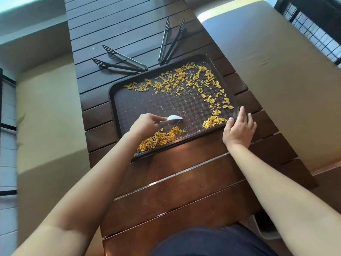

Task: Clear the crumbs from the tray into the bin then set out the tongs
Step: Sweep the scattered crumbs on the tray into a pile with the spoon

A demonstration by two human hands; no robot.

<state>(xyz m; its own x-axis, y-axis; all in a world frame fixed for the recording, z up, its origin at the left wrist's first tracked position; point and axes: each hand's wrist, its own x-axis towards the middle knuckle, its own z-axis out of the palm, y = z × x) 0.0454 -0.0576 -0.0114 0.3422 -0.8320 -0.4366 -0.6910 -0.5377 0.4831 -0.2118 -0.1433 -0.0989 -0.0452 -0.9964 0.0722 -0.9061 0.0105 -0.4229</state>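
A dark brown tray (118,85) lies tilted on the slatted wooden table (184,191). Yellow crumbs (184,78) are scattered along its far and right sides, with heaps at the near edge (158,138) and near right corner (214,121). My left hand (145,124) is over the tray, shut on a small white scraper (174,118) whose edge touches the tray floor. My right hand (238,128) grips the tray's near right corner. Two black tongs lie beyond the tray: one at the far left (120,61), one at the far middle (170,41).
Tan cushioned benches run along both sides of the table (267,71) (46,108). A white bin rim (265,231) shows low at the right, beside the table's near end. A dark railing (313,21) stands at the far right.
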